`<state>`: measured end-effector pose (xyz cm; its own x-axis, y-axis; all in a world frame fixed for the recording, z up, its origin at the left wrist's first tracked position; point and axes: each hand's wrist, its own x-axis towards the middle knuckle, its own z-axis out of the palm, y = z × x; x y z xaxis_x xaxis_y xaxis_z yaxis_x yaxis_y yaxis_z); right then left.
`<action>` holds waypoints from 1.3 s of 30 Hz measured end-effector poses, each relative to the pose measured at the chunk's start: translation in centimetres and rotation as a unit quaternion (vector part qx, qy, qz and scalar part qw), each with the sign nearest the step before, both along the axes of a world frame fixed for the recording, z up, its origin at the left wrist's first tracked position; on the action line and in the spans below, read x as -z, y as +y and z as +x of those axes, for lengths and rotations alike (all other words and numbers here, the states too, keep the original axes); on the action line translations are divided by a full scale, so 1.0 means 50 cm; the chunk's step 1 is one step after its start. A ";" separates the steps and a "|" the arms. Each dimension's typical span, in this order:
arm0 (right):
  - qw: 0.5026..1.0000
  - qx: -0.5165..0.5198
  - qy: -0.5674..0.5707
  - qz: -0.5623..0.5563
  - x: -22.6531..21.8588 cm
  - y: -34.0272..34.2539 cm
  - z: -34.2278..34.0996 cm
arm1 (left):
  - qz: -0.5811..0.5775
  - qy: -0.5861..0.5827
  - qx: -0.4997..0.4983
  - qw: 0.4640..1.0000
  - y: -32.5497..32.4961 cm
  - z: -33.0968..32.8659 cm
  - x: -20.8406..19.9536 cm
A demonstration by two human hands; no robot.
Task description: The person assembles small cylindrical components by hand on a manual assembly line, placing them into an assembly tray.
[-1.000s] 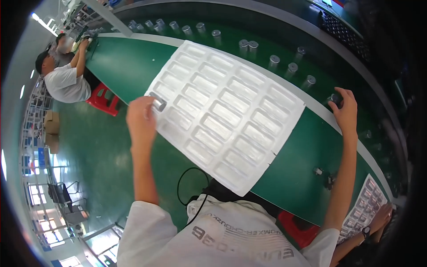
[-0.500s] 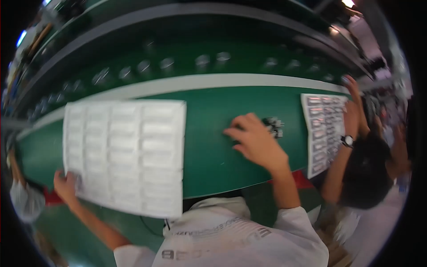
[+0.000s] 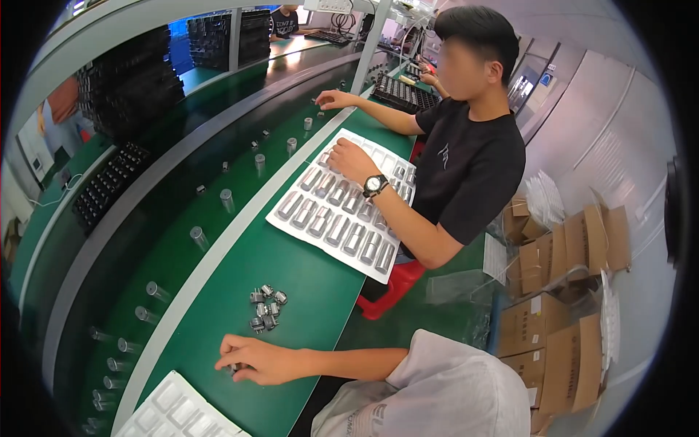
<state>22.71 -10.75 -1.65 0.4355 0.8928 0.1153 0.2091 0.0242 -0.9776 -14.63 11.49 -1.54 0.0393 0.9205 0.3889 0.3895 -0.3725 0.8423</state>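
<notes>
My right hand point(image 3: 262, 361) is over the green table with its fingers curled down around a small silver metal part point(image 3: 234, 368), mostly hidden under them. Just beyond lies a loose pile of small silver metal parts with pins point(image 3: 266, 309). At the lower left, the corner of a white moulded tray point(image 3: 177, 410) with rows of hollows shows on the table; the visible hollows hold nothing. My left hand is out of the picture.
Across the table, a co-worker's hand point(image 3: 351, 162) reaches over a white tray point(image 3: 275, 218) of silver cylinders. Clear and metal cylinders point(image 3: 198, 237) stand along the dark green conveyor belt point(image 3: 171, 258). A red stool point(image 3: 393, 291) and cardboard boxes point(image 3: 524, 328) are at the right.
The view has swung to the right, so the white tray now shows only a corner and my left hand has left the picture. My right hand has closed around a small metal part.
</notes>
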 end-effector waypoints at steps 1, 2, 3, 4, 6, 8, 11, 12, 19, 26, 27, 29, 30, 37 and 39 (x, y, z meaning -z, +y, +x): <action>1.000 -0.011 0.000 -0.001 0.000 0.015 -0.012 | -0.043 -0.031 0.071 0.996 -0.062 0.076 -0.033; 0.999 -0.025 0.031 -0.010 -0.002 0.023 -0.021 | -0.089 -0.059 0.147 0.983 -0.137 0.178 -0.081; 0.997 -0.034 0.065 -0.014 -0.016 0.019 -0.023 | -0.151 -0.122 0.173 0.966 -0.176 0.220 -0.077; 0.999 -0.019 0.038 -0.009 -0.034 0.010 -0.023 | -0.224 -0.076 0.196 0.951 -0.201 0.242 -0.076; 0.995 -0.016 0.092 -0.019 -0.038 0.005 -0.028 | -0.351 -0.137 0.256 0.890 -0.237 0.265 -0.060; 0.985 -0.012 0.173 -0.002 0.000 0.000 -0.033 | -0.421 -0.139 0.241 0.864 -0.269 0.294 -0.062; 0.955 -0.008 0.298 0.004 -0.017 -0.009 -0.042 | -0.455 -0.224 0.250 0.825 -0.292 0.310 -0.055; 0.940 -0.004 0.340 -0.007 -0.023 -0.011 -0.043 | -0.456 -0.225 0.244 0.826 -0.289 0.318 -0.060; 0.899 -0.031 0.432 0.059 0.024 -0.007 -0.069 | -0.429 -0.288 0.301 0.801 -0.287 0.277 -0.003; 0.888 -0.007 0.457 0.047 -0.017 -0.003 -0.057 | -0.445 -0.298 0.321 0.781 -0.270 0.331 -0.038; 0.887 -0.004 0.460 0.043 -0.016 0.000 -0.057 | -0.442 -0.298 0.299 0.792 -0.269 0.334 -0.035; 0.885 0.004 0.465 0.029 -0.011 0.002 -0.056 | -0.459 -0.338 0.317 0.758 -0.267 0.335 -0.036; 0.883 -0.002 0.469 0.025 -0.011 0.002 -0.060 | -0.459 -0.338 0.310 0.761 -0.266 0.330 -0.039; 0.899 0.009 0.435 0.045 -0.028 0.003 -0.065 | -0.450 -0.302 0.307 0.782 -0.260 0.325 -0.031; 0.892 0.018 0.449 0.048 -0.036 0.003 -0.071 | -0.455 -0.308 0.304 0.779 -0.260 0.328 -0.032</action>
